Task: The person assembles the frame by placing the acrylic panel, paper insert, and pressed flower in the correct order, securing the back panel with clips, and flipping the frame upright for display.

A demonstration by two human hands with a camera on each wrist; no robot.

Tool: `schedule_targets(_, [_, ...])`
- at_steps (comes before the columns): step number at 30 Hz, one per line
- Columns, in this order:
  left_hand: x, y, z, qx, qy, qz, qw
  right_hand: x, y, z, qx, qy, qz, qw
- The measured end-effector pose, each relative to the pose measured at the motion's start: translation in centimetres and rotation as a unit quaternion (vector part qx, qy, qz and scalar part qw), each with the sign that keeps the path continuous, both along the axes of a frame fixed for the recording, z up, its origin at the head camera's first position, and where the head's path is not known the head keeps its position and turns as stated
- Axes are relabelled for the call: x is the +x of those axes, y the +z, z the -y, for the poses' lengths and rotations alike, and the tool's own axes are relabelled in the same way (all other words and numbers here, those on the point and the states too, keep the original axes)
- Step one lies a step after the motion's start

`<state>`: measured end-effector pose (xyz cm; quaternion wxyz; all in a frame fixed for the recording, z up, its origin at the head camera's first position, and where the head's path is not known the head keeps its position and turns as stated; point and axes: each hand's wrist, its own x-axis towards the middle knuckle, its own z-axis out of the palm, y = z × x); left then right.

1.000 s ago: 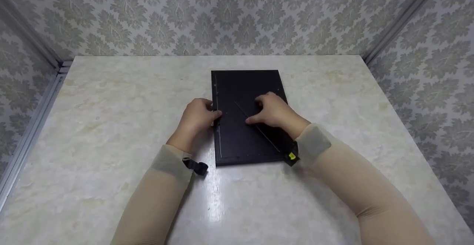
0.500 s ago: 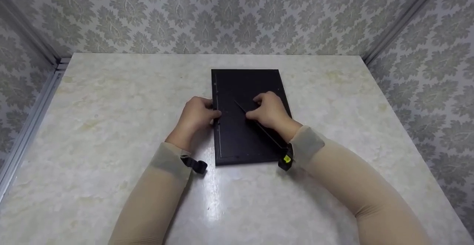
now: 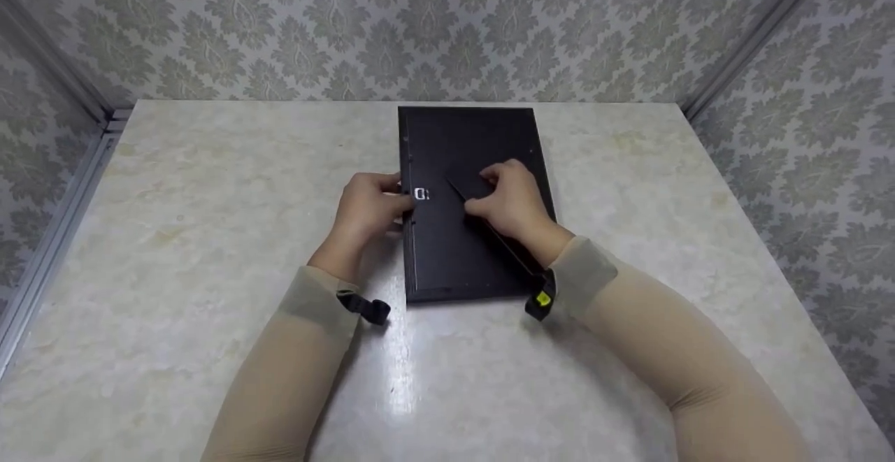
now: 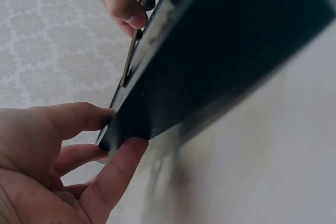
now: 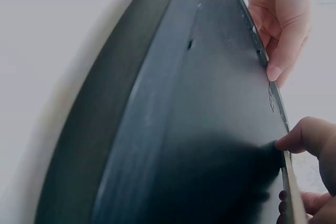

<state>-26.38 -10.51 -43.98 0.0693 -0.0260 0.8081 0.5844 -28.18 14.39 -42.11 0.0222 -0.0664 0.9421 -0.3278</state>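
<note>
A black rectangular picture frame [image 3: 447, 133] has its back facing up, with a small metal hanger [image 3: 421, 194] near its left edge. My left hand [image 3: 367, 210] grips that left edge, thumb on the back and fingers underneath. Held this way, the frame slants over the table in the left wrist view, its dark side wall facing the camera. With thumb and fingers, my right hand [image 3: 514, 200] pinches a thin stand flap [image 4: 128, 59] that sticks up from the back. The flap shows a pale brown cut edge. The frame's front is hidden.
The frame is over a pale marbled table [image 3: 245, 182]. Patterned wallpaper panels [image 3: 433, 35] close off the back and both sides, with metal rails [image 3: 56, 259] at the left. Black camera straps [image 3: 363, 307] are worn on both wrists.
The frame has risen slightly and shifted away from me, with both hands moving along. The metal hanger now shows beyond the left thumb. My right hand keeps its pinch on the flap.
</note>
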Motion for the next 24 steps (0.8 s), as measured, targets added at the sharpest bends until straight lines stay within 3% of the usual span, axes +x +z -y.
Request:
schedule_targets(10, [0.2, 1.6, 0.5, 0.041, 0.026, -0.040, 0.9980, 0.1, 1.8, 0.7, -0.030, -0.001, -0.059, 0.9978])
schedule_targets(15, [0.6, 2.4, 0.6, 0.035, 0.038, -0.083, 0.9952, 0.6, 2.5, 0.7, -0.062, 0.002, -0.105, 0.9925])
schedule_targets(19, [1.1, 3.1, 0.4, 0.015, 0.059, -0.147, 0.9873, 1.2, 2.8, 0.8, -0.083, 0.010, -0.168, 0.9823])
schedule_targets(24, [1.3, 3.9, 0.4, -0.032, 0.094, -0.219, 0.9707, 1.7, 3.0, 1.2, -0.101, 0.016, -0.243, 0.9647])
